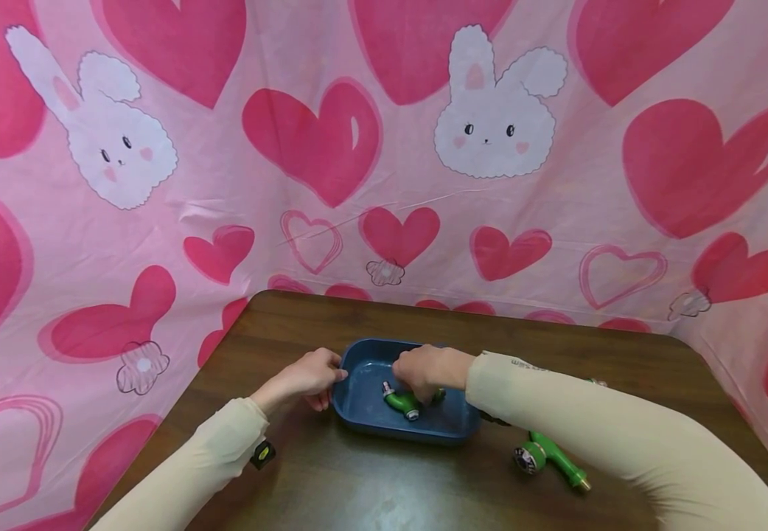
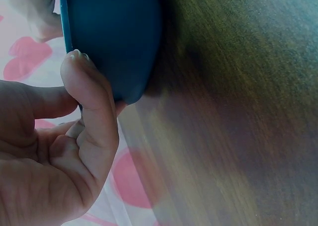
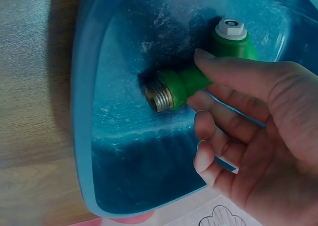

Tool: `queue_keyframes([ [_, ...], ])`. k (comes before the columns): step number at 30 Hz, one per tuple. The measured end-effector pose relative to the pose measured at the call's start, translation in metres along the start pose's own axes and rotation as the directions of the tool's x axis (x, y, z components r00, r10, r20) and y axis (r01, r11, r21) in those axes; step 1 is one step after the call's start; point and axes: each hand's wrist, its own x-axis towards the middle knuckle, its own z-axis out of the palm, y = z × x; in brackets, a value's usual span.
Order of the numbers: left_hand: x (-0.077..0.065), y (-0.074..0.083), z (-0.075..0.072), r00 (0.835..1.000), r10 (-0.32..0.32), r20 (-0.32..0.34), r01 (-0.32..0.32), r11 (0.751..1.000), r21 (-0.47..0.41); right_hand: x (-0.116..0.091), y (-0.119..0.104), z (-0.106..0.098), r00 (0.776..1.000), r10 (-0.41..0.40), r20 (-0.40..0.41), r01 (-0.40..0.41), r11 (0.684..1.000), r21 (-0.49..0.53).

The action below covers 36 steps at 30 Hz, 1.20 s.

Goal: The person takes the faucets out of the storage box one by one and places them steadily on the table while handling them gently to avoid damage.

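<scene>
At its left end a blue rectangular basin (image 1: 364, 424) is held by my left hand (image 1: 309, 375), the thumb and a bent finger pinching its rim, as the left wrist view shows. Reaching into the basin, my right hand (image 1: 419, 369) pinches a green pipe fitting (image 3: 191, 82) between thumb and fingers. This fitting has a threaded metal end (image 3: 160, 97) and a pale hex nut (image 3: 231, 29). In the head view the green fitting (image 1: 399, 400) lies low in the basin, partly hidden by the hand, and a bit of green shows right of the fingers.
On the brown wooden table (image 1: 331, 487), right of the basin, lies a green valve (image 1: 550, 453) with a round knob and a brass tip, partly under the right sleeve (image 1: 576, 413). A small metallic piece (image 1: 598, 383) peeks out behind that sleeve. Pink heart-patterned cloth (image 1: 397, 177) hangs behind the table.
</scene>
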Motion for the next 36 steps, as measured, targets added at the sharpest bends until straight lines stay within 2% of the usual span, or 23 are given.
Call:
queue_keyframes([
  [16, 0.000, 0.000, 0.001, 1.000, -0.004, 0.000, 0.004, 1.000, 0.009, -0.005, 0.002, 0.005, 0.999, -0.016, -0.034, 0.017, 0.999, 0.042],
  [36, -0.003, 0.003, 0.002, 1.000, 0.002, -0.012, -0.002, 1.000, 0.011, -0.014, 0.007, 0.000, 0.997, -0.029, -0.070, 0.034, 0.997, 0.071],
])
